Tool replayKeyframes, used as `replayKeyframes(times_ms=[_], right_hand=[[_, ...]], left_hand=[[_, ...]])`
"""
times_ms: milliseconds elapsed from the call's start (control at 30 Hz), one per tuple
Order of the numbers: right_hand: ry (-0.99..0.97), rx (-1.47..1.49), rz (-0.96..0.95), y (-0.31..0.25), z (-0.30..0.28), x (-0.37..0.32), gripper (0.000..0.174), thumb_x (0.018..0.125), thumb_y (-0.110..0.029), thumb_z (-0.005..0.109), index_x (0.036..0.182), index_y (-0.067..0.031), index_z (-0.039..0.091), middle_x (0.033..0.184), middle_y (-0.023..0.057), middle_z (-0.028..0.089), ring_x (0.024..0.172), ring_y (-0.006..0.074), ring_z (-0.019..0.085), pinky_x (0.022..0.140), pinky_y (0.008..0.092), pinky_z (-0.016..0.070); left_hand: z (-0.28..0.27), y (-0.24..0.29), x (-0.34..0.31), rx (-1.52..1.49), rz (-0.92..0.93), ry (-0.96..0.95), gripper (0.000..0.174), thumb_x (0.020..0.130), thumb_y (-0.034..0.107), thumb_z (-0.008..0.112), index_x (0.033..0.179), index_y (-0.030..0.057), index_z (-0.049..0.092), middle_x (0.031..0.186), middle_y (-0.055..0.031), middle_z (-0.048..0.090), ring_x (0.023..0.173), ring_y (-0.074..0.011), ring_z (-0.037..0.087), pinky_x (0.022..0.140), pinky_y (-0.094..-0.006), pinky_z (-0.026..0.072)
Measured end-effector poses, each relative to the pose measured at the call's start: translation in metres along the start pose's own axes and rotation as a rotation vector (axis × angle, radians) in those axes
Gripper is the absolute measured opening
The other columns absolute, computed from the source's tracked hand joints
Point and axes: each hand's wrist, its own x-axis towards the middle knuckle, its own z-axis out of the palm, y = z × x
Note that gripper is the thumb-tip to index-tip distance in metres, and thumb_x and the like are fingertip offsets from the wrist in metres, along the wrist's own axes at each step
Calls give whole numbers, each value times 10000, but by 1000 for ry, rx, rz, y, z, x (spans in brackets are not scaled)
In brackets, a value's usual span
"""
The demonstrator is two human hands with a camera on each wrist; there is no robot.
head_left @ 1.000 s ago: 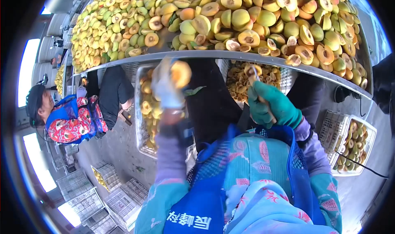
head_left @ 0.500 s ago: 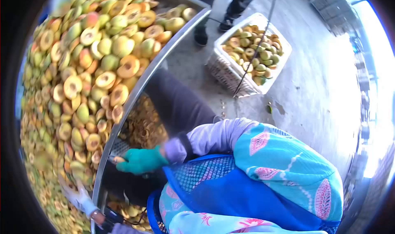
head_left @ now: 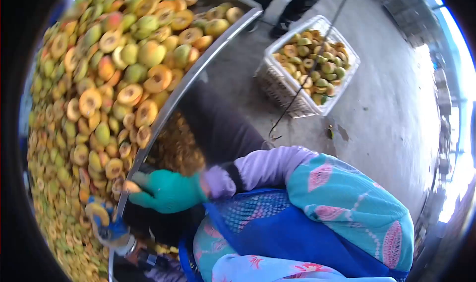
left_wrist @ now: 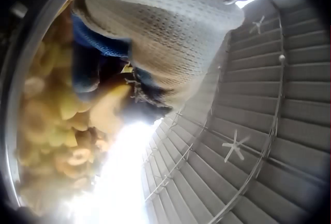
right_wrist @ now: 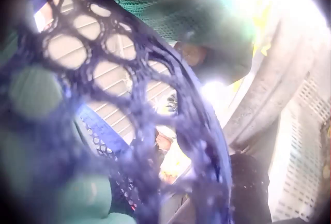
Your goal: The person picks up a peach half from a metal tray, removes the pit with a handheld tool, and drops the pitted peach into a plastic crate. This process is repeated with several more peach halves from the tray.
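Note:
My left hand (head_left: 111,232), in a pale glove with blue fingers, is over the near edge of the fruit pile. It holds a cut peach half (head_left: 100,214) between thumb and fingers. The left wrist view shows the same yellow peach half (left_wrist: 109,107) under the glove's fingertips, somewhat blurred. In a green knit glove, my right hand (head_left: 171,190) is at the metal table rim with its fingers curled round a wooden-handled pitting tool (head_left: 131,187). Most of the tool is hidden by the glove. Blue mesh cloth covers much of the right wrist view.
Halved peaches (head_left: 89,103) are heaped on the table, bounded by a raised metal rim (head_left: 183,91). Below it a crate holds brown scraps (head_left: 181,143). A white plastic crate (head_left: 287,96) of peach halves stands on the floor, a dark cable (head_left: 297,91) across it. Another person's legs (head_left: 285,14) are beyond.
My view has swung to the right. The left hand let go of one half, reached spread-fingered into the pile, and now has a peach half. The right hand keeps the tool, now by the rim.

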Motion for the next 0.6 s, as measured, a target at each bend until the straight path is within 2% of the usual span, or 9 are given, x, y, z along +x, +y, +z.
replayKeyframes(times_ms=[33, 67, 100, 133, 200, 300, 367, 400, 600], right_hand=[[-64, -13, -35, -11, -5, -2, 356, 962, -383, 508, 989, -29, 546, 846, 265, 602, 805, 459, 580, 687, 496, 466], [-98, -14, -66, -11, -3, 0, 331, 947, -365, 541, 990, -37, 550, 841, 258, 606, 802, 457, 584, 685, 499, 465], [-149, -60, -30, -11, -2, 1, 322, 940, -369, 552, 993, -51, 557, 851, 254, 612, 813, 454, 590, 696, 502, 464], [-127, -199, -82, -1, 1, 5, 313, 933, -356, 573, 994, -50, 560, 814, 243, 619, 767, 444, 603, 658, 503, 469], [-75, -283, 27, 5, -1, 9, 298, 925, -320, 598, 988, -33, 553, 744, 229, 615, 690, 434, 608, 589, 494, 470], [-93, -284, -85, 1, -2, 9, 307, 922, -277, 611, 1005, 7, 527, 694, 220, 607, 645, 429, 609, 537, 482, 468], [-99, -300, -97, 5, 2, 12, 316, 925, -279, 605, 1023, 10, 523, 701, 222, 607, 644, 431, 608, 534, 486, 467], [-98, -310, -103, 7, 4, 13, 321, 926, -280, 603, 1032, 12, 521, 705, 222, 607, 643, 432, 608, 533, 488, 466], [-97, -297, -94, 11, 7, 11, 342, 935, -289, 587, 1076, 9, 499, 736, 240, 611, 667, 445, 607, 558, 506, 467]], left_hand=[[64, -6, -6, -186, -38, -37, 424, 996, 296, 392, 1169, -54, 559, 1134, -148, 582, 1020, -228, 585, 905, -403, 496], [88, -24, -9, 40, 71, 88, 438, 936, 302, 503, 1215, -32, 549, 1064, -123, 624, 939, -235, 602, 854, -333, 473], [115, -23, -12, 481, 152, 96, 405, 936, 300, 522, 1174, -25, 565, 1079, -114, 634, 928, -217, 601, 850, -325, 470], [118, -29, -10, 288, 86, 101, 357, 947, 244, 510, 1175, -24, 571, 1090, -117, 640, 967, -218, 606, 865, -328, 476], [125, -42, -4, -113, -32, 152, 277, 969, 131, 484, 1177, -22, 583, 1114, -123, 651, 1044, -221, 617, 895, -335, 487], [134, -41, 0, 572, 365, 76, 387, 997, 210, 481, 1289, -45, 487, 1142, -171, 616, 1017, -238, 622, 919, -342, 494], [139, -44, 5, -4, 161, 69, 357, 1009, 220, 461, 1253, -38, 503, 1146, -181, 614, 1015, -250, 625, 915, -351, 500], [137, -47, 8, -66, 138, 67, 350, 1013, 225, 454, 1234, -40, 510, 1139, -185, 617, 1005, -255, 629, 904, -353, 507], [145, -41, 6, 25, 138, 80, 335, 1005, 245, 463, 1154, -21, 601, 1100, -117, 665, 949, -192, 647, 830, -300, 521]])
